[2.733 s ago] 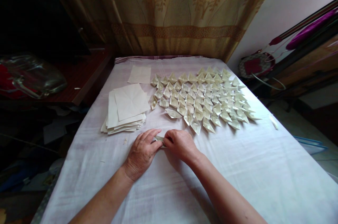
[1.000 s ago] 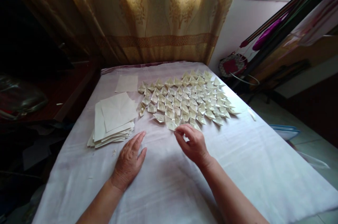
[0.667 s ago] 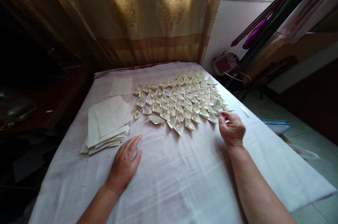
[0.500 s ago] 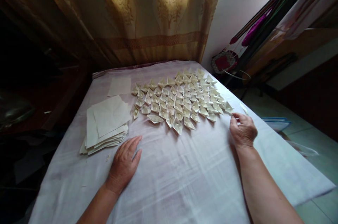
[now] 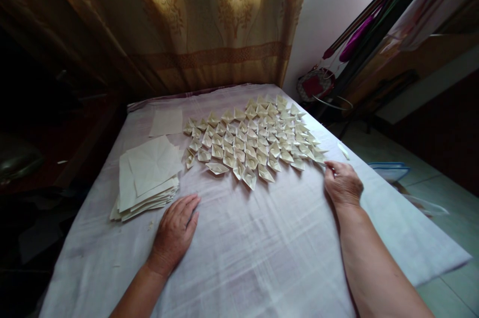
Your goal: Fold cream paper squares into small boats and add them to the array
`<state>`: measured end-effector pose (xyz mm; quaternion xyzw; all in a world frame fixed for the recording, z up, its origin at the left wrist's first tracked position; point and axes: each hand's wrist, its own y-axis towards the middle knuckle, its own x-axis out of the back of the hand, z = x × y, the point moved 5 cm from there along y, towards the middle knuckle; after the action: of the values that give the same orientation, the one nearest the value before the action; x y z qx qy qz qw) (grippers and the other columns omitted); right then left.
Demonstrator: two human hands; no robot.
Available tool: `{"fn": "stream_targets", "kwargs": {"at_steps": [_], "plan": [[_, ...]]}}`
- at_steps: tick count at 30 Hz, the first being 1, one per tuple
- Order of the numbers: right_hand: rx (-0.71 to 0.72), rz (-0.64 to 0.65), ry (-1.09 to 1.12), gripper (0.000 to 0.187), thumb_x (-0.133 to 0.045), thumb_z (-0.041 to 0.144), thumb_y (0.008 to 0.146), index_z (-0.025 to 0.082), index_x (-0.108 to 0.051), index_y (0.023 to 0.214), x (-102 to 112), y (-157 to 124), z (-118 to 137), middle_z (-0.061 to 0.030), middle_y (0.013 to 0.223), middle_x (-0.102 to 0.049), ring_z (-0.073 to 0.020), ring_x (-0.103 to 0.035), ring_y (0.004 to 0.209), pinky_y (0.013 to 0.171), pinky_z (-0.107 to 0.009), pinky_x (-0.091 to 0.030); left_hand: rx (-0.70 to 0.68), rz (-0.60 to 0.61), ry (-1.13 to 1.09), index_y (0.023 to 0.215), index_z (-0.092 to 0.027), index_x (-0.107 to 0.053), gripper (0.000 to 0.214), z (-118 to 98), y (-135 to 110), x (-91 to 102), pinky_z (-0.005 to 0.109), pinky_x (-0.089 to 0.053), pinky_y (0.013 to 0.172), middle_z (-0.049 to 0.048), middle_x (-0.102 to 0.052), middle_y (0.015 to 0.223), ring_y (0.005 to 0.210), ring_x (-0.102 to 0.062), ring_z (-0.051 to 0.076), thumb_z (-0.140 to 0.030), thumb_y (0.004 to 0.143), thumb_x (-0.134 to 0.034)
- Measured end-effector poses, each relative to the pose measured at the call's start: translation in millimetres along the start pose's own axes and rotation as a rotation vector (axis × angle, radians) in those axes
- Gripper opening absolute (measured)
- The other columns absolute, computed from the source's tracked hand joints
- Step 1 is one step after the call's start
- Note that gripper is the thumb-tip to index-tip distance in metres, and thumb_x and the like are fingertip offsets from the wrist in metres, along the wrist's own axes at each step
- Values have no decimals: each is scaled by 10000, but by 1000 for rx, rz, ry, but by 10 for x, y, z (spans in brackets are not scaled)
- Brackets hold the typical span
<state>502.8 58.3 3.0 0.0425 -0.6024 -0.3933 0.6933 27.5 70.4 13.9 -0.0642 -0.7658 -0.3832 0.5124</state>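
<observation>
My left hand [image 5: 174,230] lies flat and open on the white cloth [image 5: 262,248], fingers stretched toward a stack of square paper sheets [image 5: 147,178]. My right hand [image 5: 342,185] rests at the right end of a large spread of several small folded paper boats [image 5: 254,138]. Its fingers are curled in a pinch at the outermost folded boat [image 5: 319,157], which sits on the cloth at the end of the front row.
A single loose sheet [image 5: 166,122] lies behind the stack. A paper scrap [image 5: 343,151] lies near the table's right edge. A patterned curtain [image 5: 194,23] hangs behind. Rods and a round red object [image 5: 316,83] stand at the right. Dark furniture is at the left.
Both hands held one folded piece together; then my left hand went flat on the cloth and my right carried the piece rightward along the front row to its right end.
</observation>
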Motion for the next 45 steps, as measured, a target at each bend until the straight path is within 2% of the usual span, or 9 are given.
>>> {"fn": "stream_targets", "kwargs": {"at_steps": [10,17,22,30,33,35,39,41,45], "plan": [[-3,-13,27,362,-471,258,824,152,-712,1072,-106,69,-57,-141,992,-682,-287,-587,954,811,-384,-465,3,13,22,1223,-191,-605,282,-3,-1,-3,408,-526,971,91,-697,1185,1088,-643,230,-242,993,-450],[38,-139,27,337,-502,249,816,165,-708,1069,19,24,87,-153,1109,-642,-322,-569,1004,848,-462,-453,9,14,29,1201,-179,-619,275,-19,-2,15,402,-531,968,91,-697,1184,1090,-642,231,-234,994,-448],[156,-258,48,307,-524,230,814,165,-720,1040,151,3,432,-153,1188,-639,-333,-587,1032,871,-467,-447,32,26,3,1192,-182,-631,272,-23,-12,-4,411,-522,979,86,-697,1189,1099,-639,230,-207,979,-465],[392,-304,304,201,-557,179,848,213,-729,944,206,-135,1326,-104,1158,-656,-258,-625,1027,908,-403,-468,32,-44,-36,1112,-184,-655,221,-25,83,144,355,-512,929,68,-736,1042,983,-664,203,-190,970,-485],[460,-318,407,200,-572,141,852,224,-728,945,244,-268,1615,-94,1145,-666,-247,-632,1039,915,-403,-475,126,-73,88,1092,-190,-674,220,114,252,268,395,-493,931,78,-739,1035,994,-657,239,-244,968,-500],[505,-309,452,204,-581,121,854,230,-725,949,271,-371,1757,-90,1142,-670,-247,-629,1065,924,-406,-481,256,-52,189,1172,-162,-654,286,261,399,301,433,-461,985,121,-710,1163,1096,-629,279,-290,947,-534],[617,-281,537,238,-586,62,842,237,-707,947,331,-552,1923,-76,1132,-668,-235,-630,1084,931,-395,-493,582,181,307,1426,-109,-473,646,560,638,175,578,-281,1132,211,-437,1509,1400,-374,391,-360,855,-640],[653,-261,556,260,-584,33,834,231,-696,960,343,-604,1954,-80,1128,-667,-239,-629,1090,925,-397,-499,745,253,239,1469,-126,-421,714,666,679,99,621,-245,1132,213,-343,1564,1439,-299,413,-374,838,-644],[649,-248,584,269,-593,15,828,220,-684,977,330,-630,1942,-94,1121,-667,-248,-632,1068,906,-409,-509,914,181,-15,1367,-161,-553,546,793,674,42,583,-189,1164,180,-421,1530,1439,-314,379,-305,842,-600]]}}
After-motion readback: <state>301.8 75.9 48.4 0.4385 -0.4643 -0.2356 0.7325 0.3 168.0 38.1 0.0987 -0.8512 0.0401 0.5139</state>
